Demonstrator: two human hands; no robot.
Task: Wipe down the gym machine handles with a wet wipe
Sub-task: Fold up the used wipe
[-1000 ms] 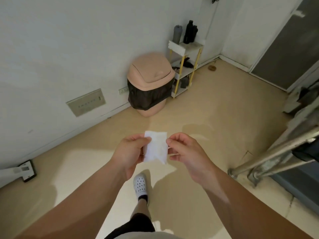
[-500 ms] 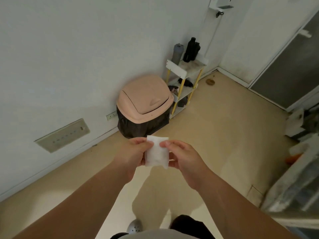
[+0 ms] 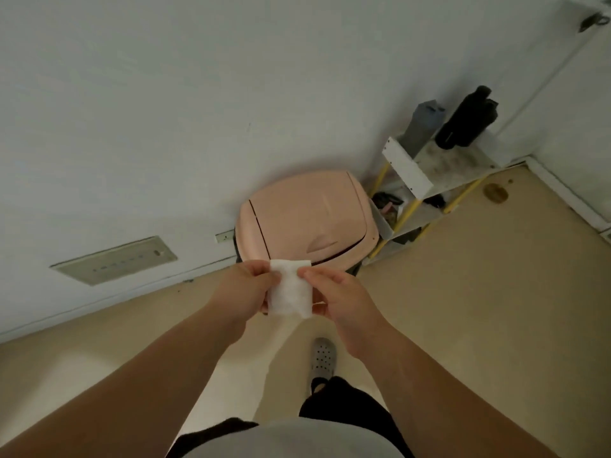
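A: Containers?

B: Pink bin (image 3: 307, 219) against the wall (image 3: 165, 110). Its swing lid is down, so the contents are hidden. A dark liner edge shows under the lid on the left.

A: Anything beside it?

B: A small shelf (image 3: 410, 175) with yellow legs, just right of the bin, near the corner. The top tier holds a grey bottle (image 3: 423, 123) and a black bottle (image 3: 463, 122), both upright and side by side. The lower tiers hold dark stuff, can't tell what.

A: Hands?

B: Both hold the wipe (image 3: 290, 289). The left hand (image 3: 246, 292) pinches its upper left edge between thumb and fingers. The right hand (image 3: 337, 297) pinches the upper right edge the same way, other fingers curled in. The wipe is folded small, hangs flat between them, lower edge free.

A: Where's the wipe against the bin?

B: In the air in front of the bin's near edge. Touching or not, can't tell.

A: Edges, room?

B: The baseboard runs from lower left up to the bin. There's a grey wall plate (image 3: 115, 259) low on the wall, left of the bin. Bare tan floor (image 3: 463, 309) spreads right of the hands, out to the right wall's baseboard. One grey clog (image 3: 323, 357) is on the floor below the hands.
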